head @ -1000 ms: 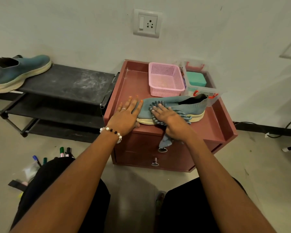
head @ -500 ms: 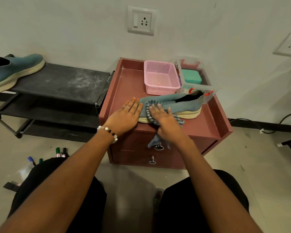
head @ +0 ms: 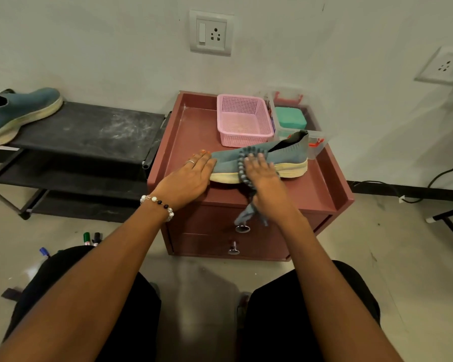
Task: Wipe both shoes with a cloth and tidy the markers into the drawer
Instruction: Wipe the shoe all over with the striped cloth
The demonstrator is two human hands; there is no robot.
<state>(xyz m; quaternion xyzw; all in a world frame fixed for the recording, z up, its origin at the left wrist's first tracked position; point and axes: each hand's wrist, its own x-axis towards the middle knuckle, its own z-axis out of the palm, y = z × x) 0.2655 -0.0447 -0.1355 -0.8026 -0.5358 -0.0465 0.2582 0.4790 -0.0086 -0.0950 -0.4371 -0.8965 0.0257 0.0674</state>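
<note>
A blue-grey knit shoe (head: 285, 155) with a cream sole lies on its side on top of the maroon drawer cabinet (head: 322, 189). My left hand (head: 191, 176) lies flat over its toe and holds it down. My right hand (head: 262, 176) presses a grey-blue cloth (head: 242, 168) against the shoe's side; a corner of the cloth hangs over the upper drawer's knob (head: 242, 228). The second shoe (head: 21, 113) stands on the black rack at the far left. Several markers (head: 90, 238) lie on the floor by my left knee.
A pink basket (head: 243, 121) and a clear box holding a teal case (head: 290, 118) stand at the back of the cabinet top. The black shoe rack (head: 89, 129) stands left of the cabinet. Both drawers are closed, the lower with its own knob (head: 233, 249). A cable (head: 445, 173) runs along the right wall.
My right hand has slid the cloth along the shoe's side, first toward the toe, then back toward the middle. The left hand has stayed on the toe.
</note>
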